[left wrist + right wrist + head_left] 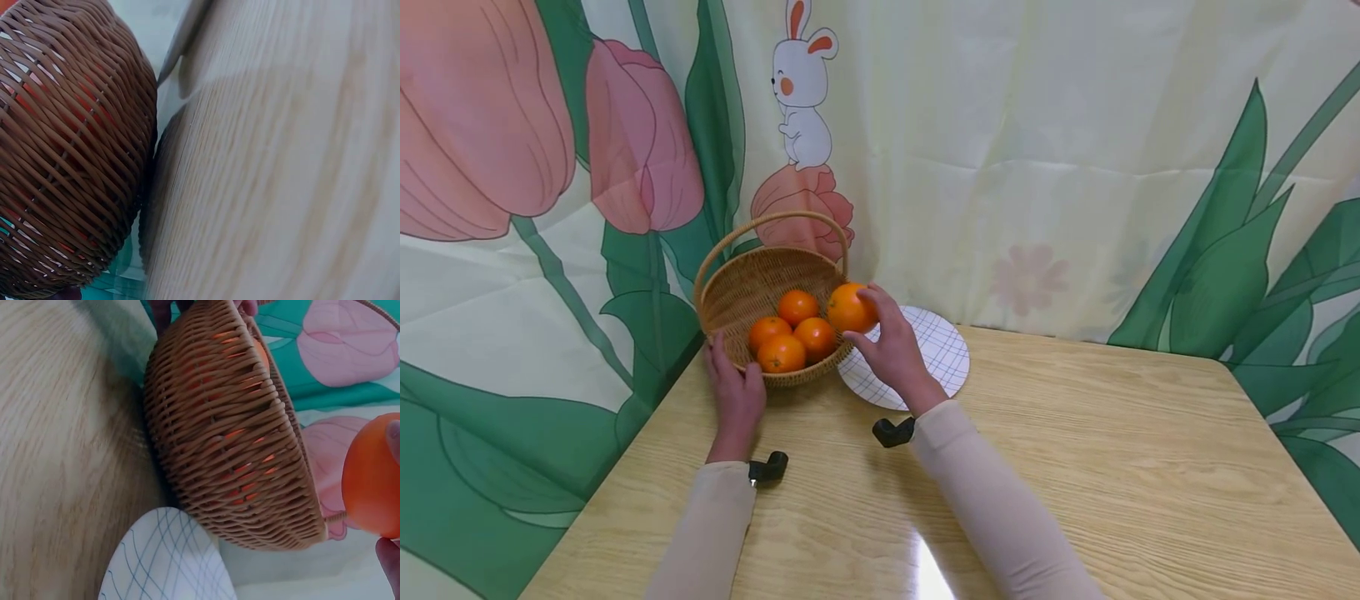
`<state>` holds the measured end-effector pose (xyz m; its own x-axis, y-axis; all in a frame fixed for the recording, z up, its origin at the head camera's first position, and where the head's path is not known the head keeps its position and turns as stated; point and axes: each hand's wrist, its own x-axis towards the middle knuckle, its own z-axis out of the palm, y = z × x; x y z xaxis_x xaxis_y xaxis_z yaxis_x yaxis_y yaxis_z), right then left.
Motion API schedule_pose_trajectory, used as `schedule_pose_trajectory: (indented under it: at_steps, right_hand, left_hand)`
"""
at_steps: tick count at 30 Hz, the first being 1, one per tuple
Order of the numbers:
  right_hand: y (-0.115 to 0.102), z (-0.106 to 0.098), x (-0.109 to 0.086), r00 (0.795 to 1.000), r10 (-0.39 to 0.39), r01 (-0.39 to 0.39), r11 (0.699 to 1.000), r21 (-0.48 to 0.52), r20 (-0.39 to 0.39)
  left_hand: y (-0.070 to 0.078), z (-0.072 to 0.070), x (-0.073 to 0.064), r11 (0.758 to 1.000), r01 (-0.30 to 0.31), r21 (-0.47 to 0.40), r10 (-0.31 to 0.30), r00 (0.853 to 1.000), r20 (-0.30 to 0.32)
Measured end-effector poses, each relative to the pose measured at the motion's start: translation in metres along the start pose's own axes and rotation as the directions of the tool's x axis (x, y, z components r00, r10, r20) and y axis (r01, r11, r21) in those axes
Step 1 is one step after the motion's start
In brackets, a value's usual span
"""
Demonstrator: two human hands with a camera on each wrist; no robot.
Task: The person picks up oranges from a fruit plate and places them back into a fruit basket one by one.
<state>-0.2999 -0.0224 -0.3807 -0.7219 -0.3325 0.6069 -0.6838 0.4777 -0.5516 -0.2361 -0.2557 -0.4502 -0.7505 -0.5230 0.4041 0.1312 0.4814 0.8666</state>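
Note:
A brown wicker basket (760,287) with an arched handle stands at the back left of the table, tipped a little toward me. Several oranges (782,353) lie inside it, and their colour shows through the weave in both wrist views. My left hand (735,400) grips the basket's near left rim. My right hand (895,350) pinches one orange (848,308) between thumb and fingers at the basket's right rim. In the right wrist view this held orange (374,478) is at the right edge, apart from the wicker.
A round white plate (943,350) with a blue grid pattern lies right of the basket, partly behind my right hand. The wooden table (1075,467) stretches to the right. A curtain (1000,167) printed with tulips and a rabbit hangs close behind.

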Motion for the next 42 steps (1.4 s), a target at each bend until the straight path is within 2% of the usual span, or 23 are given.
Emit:
schedule_pose_trajectory:
  at_steps: [23, 30, 36, 42]
  right_hand:
    - [-0.002, 0.023, -0.004, 1.0, 0.024, -0.025, 0.999, 0.048, 0.018]
    - [-0.002, 0.028, -0.009, 0.999, 0.018, -0.019, 0.999, 0.041, 0.031]
    - [0.002, 0.029, -0.014, 0.997, 0.054, -0.055, 0.998, 0.025, 0.063]
    - [0.005, 0.03, -0.017, 0.996, 0.044, -0.045, 0.999, 0.009, 0.077]
  left_hand:
    - [0.001, 0.002, -0.002, 1.0, -0.004, 0.018, 0.004, 1.0, 0.01]
    - [0.0, 0.004, -0.002, 1.0, 0.007, 0.012, -0.007, 1.0, 0.022]
    - [0.001, 0.004, -0.004, 1.0, -0.001, 0.009, 0.001, 1.0, 0.022]
    - [0.001, 0.002, -0.003, 1.0, -0.002, 0.011, 0.002, 1.0, 0.015]
